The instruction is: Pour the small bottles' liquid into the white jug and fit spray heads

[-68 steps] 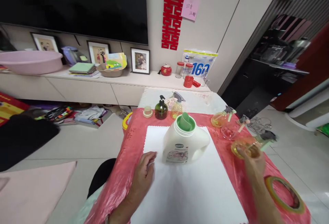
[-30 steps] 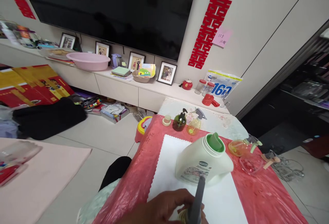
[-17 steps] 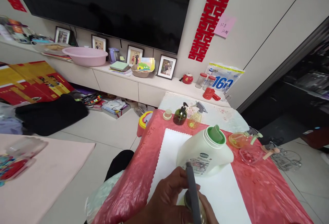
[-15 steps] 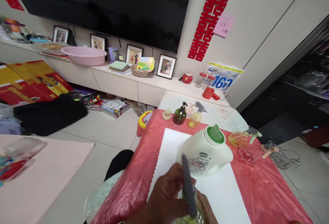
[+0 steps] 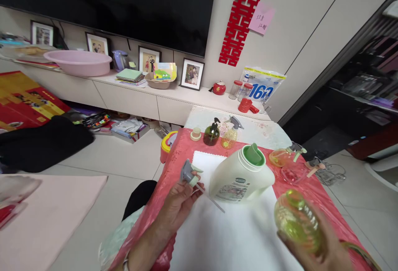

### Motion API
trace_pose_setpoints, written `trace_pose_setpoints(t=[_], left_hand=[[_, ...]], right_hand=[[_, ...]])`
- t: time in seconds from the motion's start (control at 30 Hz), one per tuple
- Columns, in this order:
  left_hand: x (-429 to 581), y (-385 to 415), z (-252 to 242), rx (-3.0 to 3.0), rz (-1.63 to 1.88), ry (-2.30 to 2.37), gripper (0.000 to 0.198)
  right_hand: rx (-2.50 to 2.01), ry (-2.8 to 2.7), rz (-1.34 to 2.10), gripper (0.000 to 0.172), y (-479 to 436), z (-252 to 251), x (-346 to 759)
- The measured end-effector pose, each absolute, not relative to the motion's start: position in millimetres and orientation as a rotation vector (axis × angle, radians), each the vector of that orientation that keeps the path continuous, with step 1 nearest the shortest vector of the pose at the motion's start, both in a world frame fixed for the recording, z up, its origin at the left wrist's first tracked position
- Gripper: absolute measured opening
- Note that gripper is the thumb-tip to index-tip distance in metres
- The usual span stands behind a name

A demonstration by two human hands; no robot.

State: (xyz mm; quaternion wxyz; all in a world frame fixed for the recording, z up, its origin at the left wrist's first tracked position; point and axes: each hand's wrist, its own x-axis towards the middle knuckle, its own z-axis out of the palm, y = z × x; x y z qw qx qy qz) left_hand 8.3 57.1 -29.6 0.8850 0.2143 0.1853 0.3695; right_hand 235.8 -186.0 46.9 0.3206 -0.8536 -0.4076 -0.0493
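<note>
My left hand [image 5: 180,200] is closed around a grey spray head [image 5: 187,173], whose thin dip tube [image 5: 214,204] points down to the right over the white mat. At the lower right my right hand [image 5: 326,242] grips a clear yellow-tinted spray bottle [image 5: 297,217], tilted and blurred by motion. Between the two hands stands a large pale green jug [image 5: 238,179] with its neck uncovered and a green spout inside. A pale cap [image 5: 195,134], a dark green pump bottle [image 5: 212,133] and a yellowish spray bottle [image 5: 229,138] stand behind the jug.
A white mat [image 5: 199,242] lies on the red tablecloth [image 5: 149,250]. Other spray bottles, one amber [image 5: 280,157] and one pink [image 5: 293,173], rest at the right. Beyond the table, a low cabinet [image 5: 130,96] carries frames and a pink basin [image 5: 79,63].
The hands were together on one spray bottle. Now they are apart: the spray head has come off in my left hand, and my right hand has carried the bottle to the right.
</note>
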Motion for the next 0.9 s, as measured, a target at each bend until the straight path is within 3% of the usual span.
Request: trace_pose_setpoints(t=[0.13, 0.27, 0.53, 0.9], left_hand=[[14.8, 42.7, -72.2, 0.472, 0.66, 0.454, 0.043], [13.9, 40.2, -89.5, 0.493, 0.625, 0.467, 0.041], [15.1, 43.8, -91.9, 0.475, 0.624, 0.446, 0.041], [14.7, 42.9, -86.4, 0.481, 0.62, 0.419, 0.04]], right_hand=[[-2.151, -1.404, -0.6, 0.072, -150.8, 111.6, 254.2], [-2.067, -1.645, -0.911, 0.061, -121.9, 144.9, 265.3], [-1.949, -2.005, -1.115, 0.05, -99.3, 168.5, 280.9], [-2.025, -2.152, -1.344, 0.05, -88.6, 189.9, 280.9]])
